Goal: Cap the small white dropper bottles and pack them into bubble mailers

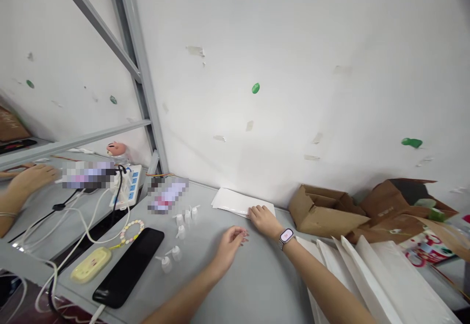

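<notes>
1. The left hand [229, 250] hangs just above the pale grey surface [249, 285], its fingers loosely curled and slightly spread. It pinches nothing and sits near the paper without touching it.
2. The right hand [262, 219], with a white smartwatch [286, 237] on its wrist, lies on the near edge of a flat stack of white paper sheets [235, 201]. Its fingers are lightly curled and pinch nothing that can be seen.
3. That stack lies flat on the surface, against the white wall [279, 69].
4. To its left stand small white plastic dropper bottles [176, 253] and scattered white nozzle pieces [183, 219].
5. Further left lie a black smartphone [128, 265] with a pastel beaded strap [130, 231] and a pale yellow rounded pad [91, 264]. A white power strip [127, 185] with plugged-in cables sits behind them.
6. To the right are a torn brown cardboard box [323, 211] and brown paper bags [400, 216], with tall white paper bags [378, 275] standing in front.
7. At the far left, another hand [31, 179] shows on a grey ledge; I cannot tell whether it is a reflection or a co-worker's.
</notes>
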Demonstrator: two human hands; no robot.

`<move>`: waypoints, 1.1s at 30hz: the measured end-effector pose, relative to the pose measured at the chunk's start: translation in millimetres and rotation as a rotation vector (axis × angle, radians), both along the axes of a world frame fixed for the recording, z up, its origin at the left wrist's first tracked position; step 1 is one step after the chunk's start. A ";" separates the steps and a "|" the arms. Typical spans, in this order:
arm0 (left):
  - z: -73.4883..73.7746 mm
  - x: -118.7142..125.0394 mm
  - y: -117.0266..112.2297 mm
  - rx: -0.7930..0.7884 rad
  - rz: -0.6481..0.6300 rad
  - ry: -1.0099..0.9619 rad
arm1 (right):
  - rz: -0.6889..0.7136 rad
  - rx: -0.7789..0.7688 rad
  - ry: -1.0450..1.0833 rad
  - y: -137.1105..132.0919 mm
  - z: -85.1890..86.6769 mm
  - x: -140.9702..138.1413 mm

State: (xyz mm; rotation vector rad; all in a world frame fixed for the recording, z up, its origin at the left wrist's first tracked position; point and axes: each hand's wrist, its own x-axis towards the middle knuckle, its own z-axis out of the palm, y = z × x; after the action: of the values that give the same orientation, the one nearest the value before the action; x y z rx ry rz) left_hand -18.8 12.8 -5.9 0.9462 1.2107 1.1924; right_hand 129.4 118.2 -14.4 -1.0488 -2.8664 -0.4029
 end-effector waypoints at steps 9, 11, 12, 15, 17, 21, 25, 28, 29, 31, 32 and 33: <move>29.5 -38.1 -87.1 0.365 0.218 0.483 | -0.061 0.198 0.238 -3.7 52.5 23.0; 31.8 -60.9 -99.5 0.456 0.509 0.648 | -0.186 0.247 0.540 -23.8 69.3 23.1; 31.2 -72.3 -103.0 0.469 0.629 0.731 | -0.263 0.234 0.756 -37.6 75.3 22.5; 21.7 -100.6 -106.6 0.339 0.865 0.864 | -0.552 -0.103 1.161 -85.7 76.3 19.9; 10.2 -112.7 -106.6 0.174 0.853 0.826 | -0.653 -0.382 1.261 -114.7 60.9 18.2; -12.5 -122.7 -106.5 -0.088 0.692 0.662 | -0.726 -0.775 1.195 -150.9 11.0 13.1; -15.3 -125.5 -108.2 -0.175 0.606 0.679 | -0.765 -0.833 1.131 -168.7 -24.9 4.6; -6.3 -126.0 -115.7 -0.177 0.631 0.737 | -0.816 -0.788 1.154 -179.7 -37.1 -0.8; -3.2 -125.1 -119.7 -0.191 0.661 0.746 | -0.828 -0.777 1.163 -183.3 -39.7 -1.9; 1.0 -120.3 -128.3 -0.206 0.753 0.742 | -0.859 -0.749 1.184 -190.6 -43.9 -3.1; 1.9 -116.1 -131.8 -0.174 0.803 0.732 | -0.877 -0.735 1.193 -194.1 -45.4 -3.3; 2.3 -110.6 -134.0 -0.106 0.838 0.715 | -0.892 -0.718 1.201 -197.4 -46.6 -3.3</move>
State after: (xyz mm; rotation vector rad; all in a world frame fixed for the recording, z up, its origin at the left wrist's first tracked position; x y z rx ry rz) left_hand -129.4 -121.2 -3.6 0.8197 2.3753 1.4370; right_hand 126.1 -79.2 -61.0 -1.7519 -1.3377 0.9760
